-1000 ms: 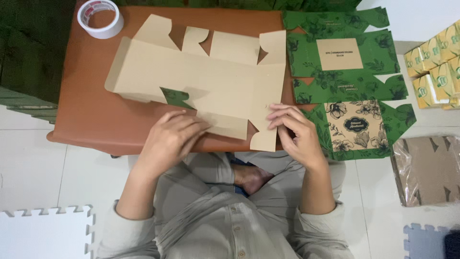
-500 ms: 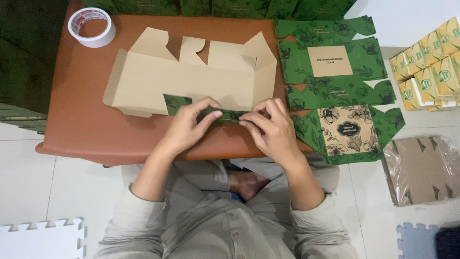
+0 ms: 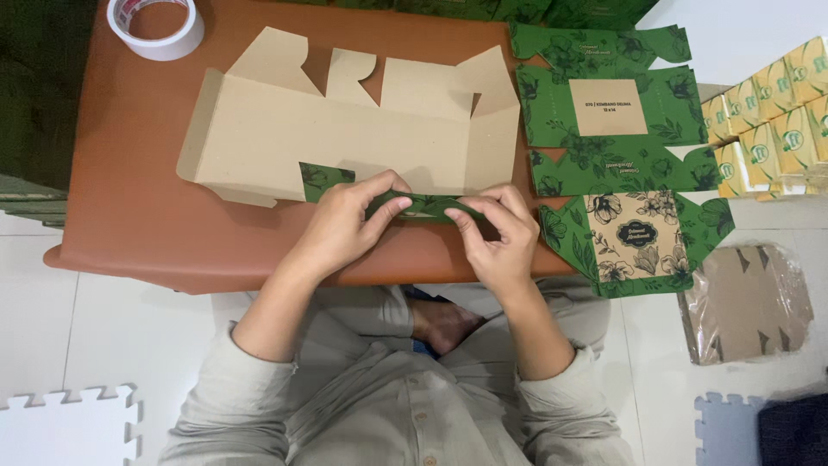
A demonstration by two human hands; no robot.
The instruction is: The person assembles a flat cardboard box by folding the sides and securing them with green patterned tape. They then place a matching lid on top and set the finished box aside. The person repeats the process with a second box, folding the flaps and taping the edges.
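A low brown worktop (image 3: pixel 129 216) with rounded corners stands on a white tiled floor (image 3: pixel 112 336). Flat in its middle lies a large unfolded cardboard box (image 3: pixel 345 129), plain brown side up, one green edge folded over along the near side. Beyond the box's far left corner sits a roll of white tape (image 3: pixel 156 26). Just right of the box, green printed box sheets (image 3: pixel 612 164) lie flat, overhanging the worktop's right edge. On the floor, further right of the box, stand rows of small yellow packets (image 3: pixel 768 112), and nearer, a wrapped bundle of brown card (image 3: pixel 746 302). White foam mat pieces (image 3: pixel 69 427) lie on the floor near left of the box.
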